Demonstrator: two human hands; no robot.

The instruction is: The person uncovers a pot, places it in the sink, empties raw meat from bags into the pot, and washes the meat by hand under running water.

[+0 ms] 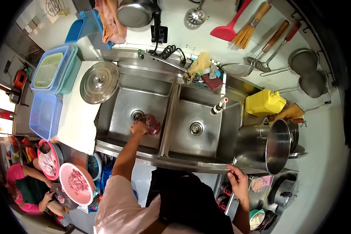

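A glossy red bundle [154, 125] is being gripped by the left hand [139, 127] in the left basin [124, 100]; the right hand [238, 182] is being held by the sink rim [199, 165], fingers loosely extended.

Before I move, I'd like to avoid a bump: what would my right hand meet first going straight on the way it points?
Your right hand would probably meet the sink's front rim first; depth is unclear, so they may be touching.

Dark red lump [153, 125], silver-grey sink [142, 100], yellow jug [262, 103], pale pink basin [81, 198], blue lattice basket [45, 114]
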